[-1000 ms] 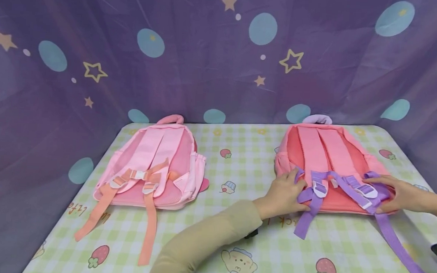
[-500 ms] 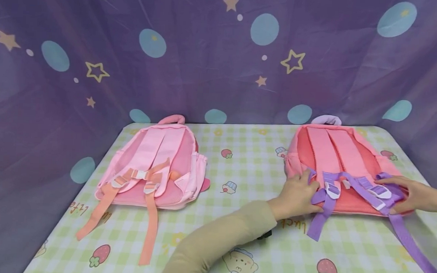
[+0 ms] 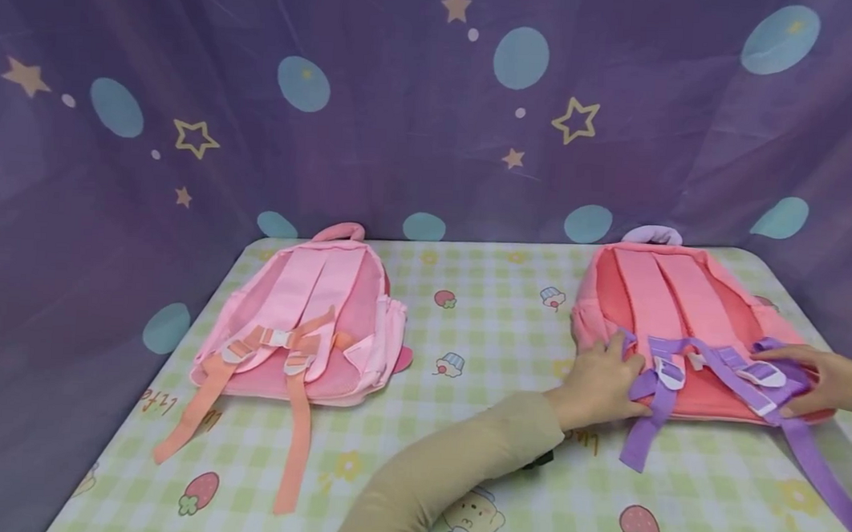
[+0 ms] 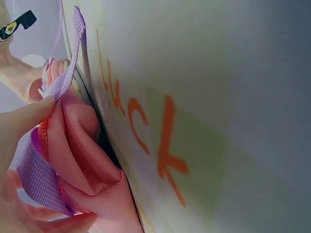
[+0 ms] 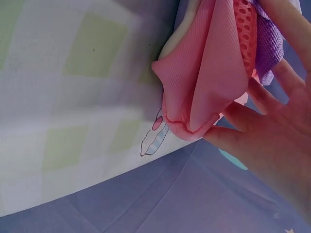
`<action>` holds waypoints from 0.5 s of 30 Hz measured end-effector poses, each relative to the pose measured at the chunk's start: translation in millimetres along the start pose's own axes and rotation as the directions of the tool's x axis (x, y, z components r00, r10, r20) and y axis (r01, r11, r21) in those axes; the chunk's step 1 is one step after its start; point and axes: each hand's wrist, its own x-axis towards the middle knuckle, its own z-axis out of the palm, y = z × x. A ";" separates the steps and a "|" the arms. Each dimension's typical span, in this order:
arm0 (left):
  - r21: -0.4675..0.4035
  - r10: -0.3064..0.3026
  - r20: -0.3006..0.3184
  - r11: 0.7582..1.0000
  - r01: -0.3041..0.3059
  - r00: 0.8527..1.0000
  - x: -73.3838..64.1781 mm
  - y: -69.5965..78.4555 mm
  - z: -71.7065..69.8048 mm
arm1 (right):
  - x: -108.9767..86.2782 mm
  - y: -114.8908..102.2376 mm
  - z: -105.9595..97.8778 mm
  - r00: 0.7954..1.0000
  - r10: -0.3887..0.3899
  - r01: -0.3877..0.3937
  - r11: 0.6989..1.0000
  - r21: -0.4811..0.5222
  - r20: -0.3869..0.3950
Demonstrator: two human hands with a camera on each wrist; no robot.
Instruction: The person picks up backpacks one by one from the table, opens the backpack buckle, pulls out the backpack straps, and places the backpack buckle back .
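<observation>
A coral-pink backpack lies with its shoulder straps up on the right of the table. Its purple webbing straps and white buckles spread over the lower end. My left hand grips the lower left corner; in the left wrist view the thumb presses beside a purple strap and the fingers reach onto the pink side fabric. At the lower right corner my right hand holds the other side, its fingers against the side fabric. The backpack's underside is hidden.
A lighter pink backpack with orange straps lies on the left, also straps up. Both rest on a green checked tablecloth. A purple curtain rises behind the table's far edge.
Both hands have slid the coral-pink backpack to the right across the tablecloth, uncovering printed cupcake and lettering on its left. The light pink backpack stays put; the view has shifted slightly.
</observation>
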 end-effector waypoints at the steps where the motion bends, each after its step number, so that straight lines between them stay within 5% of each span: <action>1: -0.001 -0.001 -0.003 1.000 0.001 1.000 0.2 0.6 -0.2 | -0.5 0.4 -0.2 1.000 0.004 -0.004 1.000 -0.006 0.000; 8: -0.050 -0.020 0.049 0.998 0.022 0.999 1.0 -1.5 -4.0 | -1.4 2.6 -0.4 1.000 0.008 -0.008 1.000 -0.015 -0.003; 11: -0.137 -0.013 0.118 0.990 0.029 0.993 0.7 -7.6 -9.0 | 0.3 2.6 -3.2 1.000 0.021 -0.021 0.999 -0.038 0.013; 15: -0.286 0.021 0.162 0.958 0.026 0.987 -4.3 -18.3 -14.0 | 8.9 -7.7 -15.6 0.982 0.138 -0.120 0.982 -0.143 0.125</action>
